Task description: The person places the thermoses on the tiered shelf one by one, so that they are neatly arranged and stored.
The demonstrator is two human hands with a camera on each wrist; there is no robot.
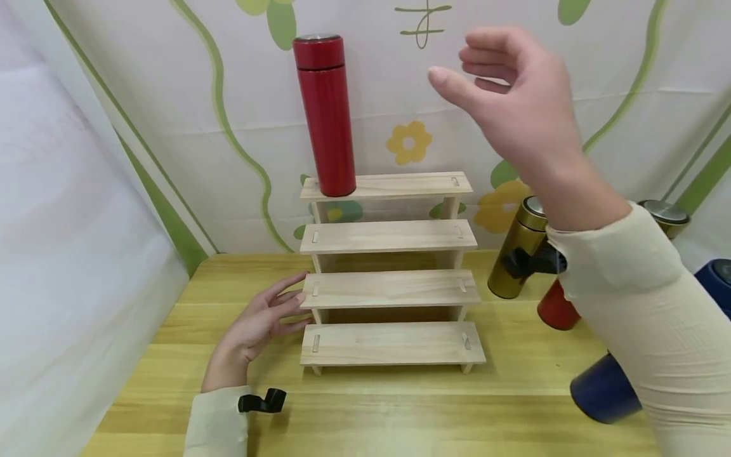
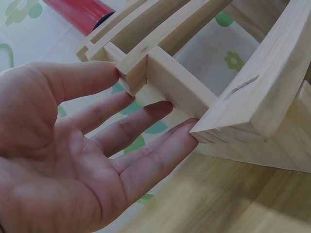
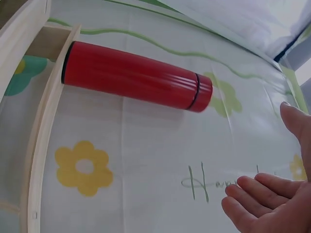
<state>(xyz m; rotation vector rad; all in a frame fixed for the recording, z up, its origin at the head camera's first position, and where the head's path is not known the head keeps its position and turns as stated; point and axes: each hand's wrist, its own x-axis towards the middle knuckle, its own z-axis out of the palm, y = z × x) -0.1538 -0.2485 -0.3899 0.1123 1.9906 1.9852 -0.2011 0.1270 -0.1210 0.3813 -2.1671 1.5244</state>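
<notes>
A red thermos flask (image 1: 328,120) stands upright at the left end of the top step of a pale wooden tiered rack (image 1: 394,346). My left hand (image 1: 259,327) is at the rack's left side, fingers extended. In the left wrist view, the thumb (image 2: 82,80) meets the end of one step, and the fingertips lie along the side pieces below. Raised to the right of the red flask, my right hand (image 1: 525,95) holds nothing. Its thumb is spread from the slightly bent fingers. The right wrist view shows the flask (image 3: 131,75) apart from this hand (image 3: 272,204).
Right of the rack stands a gold flask (image 1: 508,260). Near it are a small red cylinder (image 1: 556,308) and a dark blue one (image 1: 605,390), partly hidden by my right sleeve. More flask lids (image 1: 665,212) show behind the arm. A patterned cloth (image 1: 240,82) hangs behind the wooden table (image 1: 400,422).
</notes>
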